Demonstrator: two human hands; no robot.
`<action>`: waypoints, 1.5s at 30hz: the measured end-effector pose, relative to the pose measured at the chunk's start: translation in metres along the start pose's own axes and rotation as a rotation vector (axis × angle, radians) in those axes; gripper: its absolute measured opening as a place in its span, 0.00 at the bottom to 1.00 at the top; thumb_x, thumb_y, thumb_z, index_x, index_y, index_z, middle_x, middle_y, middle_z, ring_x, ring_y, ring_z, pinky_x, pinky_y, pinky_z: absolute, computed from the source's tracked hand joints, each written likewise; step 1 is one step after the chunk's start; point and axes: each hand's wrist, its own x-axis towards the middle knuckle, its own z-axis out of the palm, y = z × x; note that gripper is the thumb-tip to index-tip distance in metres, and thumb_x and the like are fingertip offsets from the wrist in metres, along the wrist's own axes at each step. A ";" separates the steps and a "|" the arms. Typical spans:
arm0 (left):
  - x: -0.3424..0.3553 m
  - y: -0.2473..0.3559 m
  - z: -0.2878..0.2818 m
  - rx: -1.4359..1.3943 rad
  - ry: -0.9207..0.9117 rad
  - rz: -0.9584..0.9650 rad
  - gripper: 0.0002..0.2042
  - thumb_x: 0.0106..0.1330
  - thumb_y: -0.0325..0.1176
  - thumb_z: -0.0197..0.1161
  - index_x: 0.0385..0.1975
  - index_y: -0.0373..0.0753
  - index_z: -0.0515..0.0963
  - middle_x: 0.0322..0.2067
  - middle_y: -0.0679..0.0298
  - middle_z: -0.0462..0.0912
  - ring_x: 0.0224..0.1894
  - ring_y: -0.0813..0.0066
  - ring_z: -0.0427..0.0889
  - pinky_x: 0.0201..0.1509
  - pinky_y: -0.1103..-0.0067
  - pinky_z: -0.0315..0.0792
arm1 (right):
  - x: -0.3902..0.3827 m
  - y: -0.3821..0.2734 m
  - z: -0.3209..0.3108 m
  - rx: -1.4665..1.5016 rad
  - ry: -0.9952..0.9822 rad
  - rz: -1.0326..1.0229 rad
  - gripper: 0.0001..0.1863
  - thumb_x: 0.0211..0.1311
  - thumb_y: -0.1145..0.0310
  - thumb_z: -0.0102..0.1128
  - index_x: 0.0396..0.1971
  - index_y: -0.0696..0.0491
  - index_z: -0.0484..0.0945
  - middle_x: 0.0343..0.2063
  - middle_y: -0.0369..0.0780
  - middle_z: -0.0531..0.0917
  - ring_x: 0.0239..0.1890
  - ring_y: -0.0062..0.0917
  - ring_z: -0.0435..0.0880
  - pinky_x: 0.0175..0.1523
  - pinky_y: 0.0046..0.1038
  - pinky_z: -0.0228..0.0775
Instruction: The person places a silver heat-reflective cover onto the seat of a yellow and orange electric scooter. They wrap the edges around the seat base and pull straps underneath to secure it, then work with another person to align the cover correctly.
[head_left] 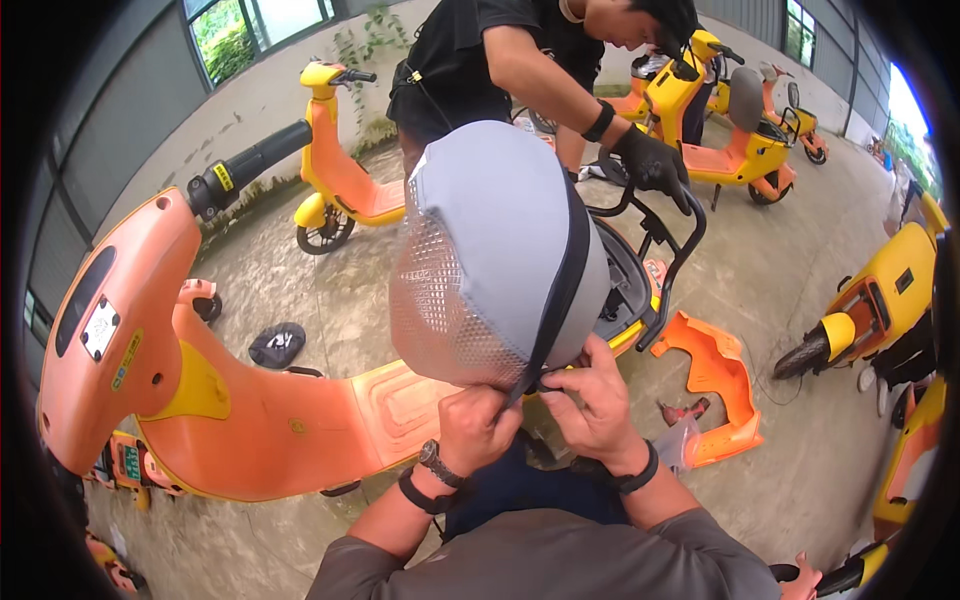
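In front of me stands a large rounded grey piece [500, 220], apparently a scooter seat in a cover, with a shiny textured patch on its left. A black strap [572, 270] runs down its right side to my hands. My left hand [478, 428] is closed on the strap's lower end. Beside it, my right hand [592, 405] pinches at the black edge under the grey piece; its fingertips partly hide what they hold. An orange and yellow scooter [300, 420] lies crosswise before me. The grey piece hides its middle.
A co-worker's black-gloved hand [650, 160] rests at the scooter's black rear rack [690, 250]. An orange plastic shell [735, 390] and a red tool [685, 410] lie on the concrete at right. A black cloth item [277, 345] lies at left. More scooters [340, 165] stand around.
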 end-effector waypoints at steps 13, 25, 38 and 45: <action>0.006 0.011 0.003 -0.001 -0.061 -0.026 0.11 0.47 0.22 0.62 0.11 0.36 0.65 0.10 0.58 0.68 0.12 0.60 0.69 0.16 0.73 0.61 | -0.002 -0.005 -0.029 -0.047 0.052 -0.009 0.05 0.53 0.74 0.60 0.29 0.58 0.75 0.27 0.41 0.77 0.30 0.29 0.77 0.33 0.26 0.68; 0.001 0.013 -0.009 0.002 -0.109 -0.017 0.10 0.47 0.21 0.61 0.13 0.36 0.65 0.10 0.59 0.67 0.12 0.63 0.68 0.16 0.75 0.61 | -0.017 0.002 -0.025 0.716 0.036 0.806 0.10 0.61 0.68 0.54 0.35 0.55 0.64 0.22 0.31 0.72 0.20 0.11 0.71 0.26 0.15 0.64; -0.025 -0.005 -0.028 0.035 -0.120 -0.080 0.06 0.48 0.24 0.62 0.27 0.35 0.78 0.18 0.59 0.77 0.21 0.64 0.78 0.27 0.75 0.70 | 0.029 0.008 0.008 0.081 -0.259 0.052 0.15 0.43 0.66 0.67 0.28 0.58 0.74 0.22 0.41 0.71 0.28 0.37 0.72 0.33 0.29 0.66; -0.020 0.022 -0.051 -0.121 -0.301 -0.400 0.20 0.54 0.32 0.63 0.48 0.38 0.71 0.47 0.58 0.74 0.51 0.63 0.71 0.55 0.69 0.64 | 0.034 -0.013 0.018 0.051 -0.413 0.128 0.14 0.37 0.65 0.66 0.18 0.52 0.67 0.21 0.36 0.68 0.25 0.30 0.70 0.27 0.28 0.64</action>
